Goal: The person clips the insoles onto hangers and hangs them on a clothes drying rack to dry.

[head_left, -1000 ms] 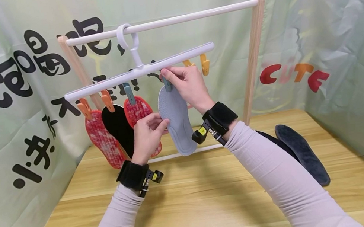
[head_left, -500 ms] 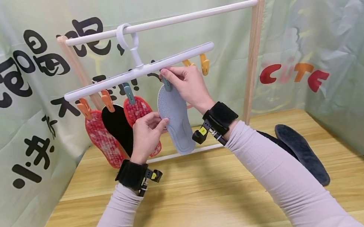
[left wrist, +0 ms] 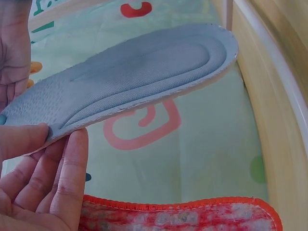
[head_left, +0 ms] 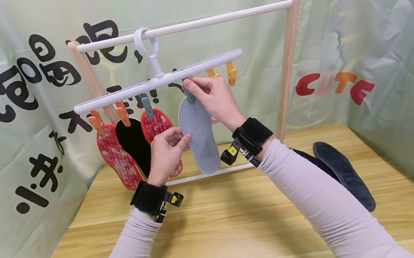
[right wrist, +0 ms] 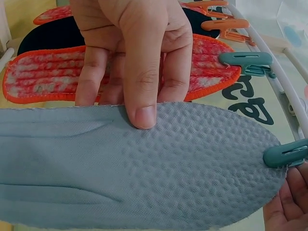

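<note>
A grey insole (head_left: 201, 138) hangs from a teal clothes peg (head_left: 189, 97) under the white hanger (head_left: 161, 79). My left hand (head_left: 165, 153) pinches the insole's left edge between thumb and fingers, with the thumb on its dimpled face in the right wrist view. Up at the peg, my right hand (head_left: 219, 100) pinches its upper part, just below the hanger bar. In the right wrist view the teal peg (right wrist: 284, 155) bites the tip of the insole, and some right fingers show behind it. Left of the grey insole hang two red-and-white insoles (head_left: 156, 124) and a black insole (head_left: 131, 139).
The hanger hooks over the white rod of a wooden rack (head_left: 291, 60). Orange pegs (head_left: 122, 114) hold insoles at left; yellow pegs (head_left: 232, 73) hang at right with nothing in them. Dark insoles (head_left: 344, 175) lie on the wooden table (head_left: 218, 230) at right.
The grey insole and my left hand have shifted very slightly left, the insole's lower end a touch higher. Both hands keep their grips.
</note>
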Demonstrator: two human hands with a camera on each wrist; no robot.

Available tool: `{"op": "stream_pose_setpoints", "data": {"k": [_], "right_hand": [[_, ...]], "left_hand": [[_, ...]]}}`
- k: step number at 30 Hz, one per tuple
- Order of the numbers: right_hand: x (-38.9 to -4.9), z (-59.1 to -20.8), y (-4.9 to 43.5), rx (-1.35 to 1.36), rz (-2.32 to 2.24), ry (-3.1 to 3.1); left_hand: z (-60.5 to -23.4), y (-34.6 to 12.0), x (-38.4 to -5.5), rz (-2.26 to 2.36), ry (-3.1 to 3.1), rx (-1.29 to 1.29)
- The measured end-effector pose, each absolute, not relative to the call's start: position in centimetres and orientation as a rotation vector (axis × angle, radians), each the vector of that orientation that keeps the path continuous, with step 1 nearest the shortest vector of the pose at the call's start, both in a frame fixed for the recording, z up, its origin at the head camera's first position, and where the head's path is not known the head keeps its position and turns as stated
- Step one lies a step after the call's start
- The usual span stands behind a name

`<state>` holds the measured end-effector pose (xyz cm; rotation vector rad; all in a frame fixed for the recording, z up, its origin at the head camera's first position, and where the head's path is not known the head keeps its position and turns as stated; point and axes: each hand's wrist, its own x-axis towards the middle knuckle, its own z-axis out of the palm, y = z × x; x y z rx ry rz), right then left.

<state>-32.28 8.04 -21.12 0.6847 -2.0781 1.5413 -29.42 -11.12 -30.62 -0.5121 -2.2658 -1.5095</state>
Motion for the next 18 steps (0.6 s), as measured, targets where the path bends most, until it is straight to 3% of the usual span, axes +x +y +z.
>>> {"op": "stream_pose_setpoints", "data": {"k": [18], "right_hand": [[-32.0, -23.0, 9.3, 0.728, 1.531, -2.132]], "left_hand": [[-31.3, -11.5, -29.5, -1.536, -2.264, -0.492]]}}
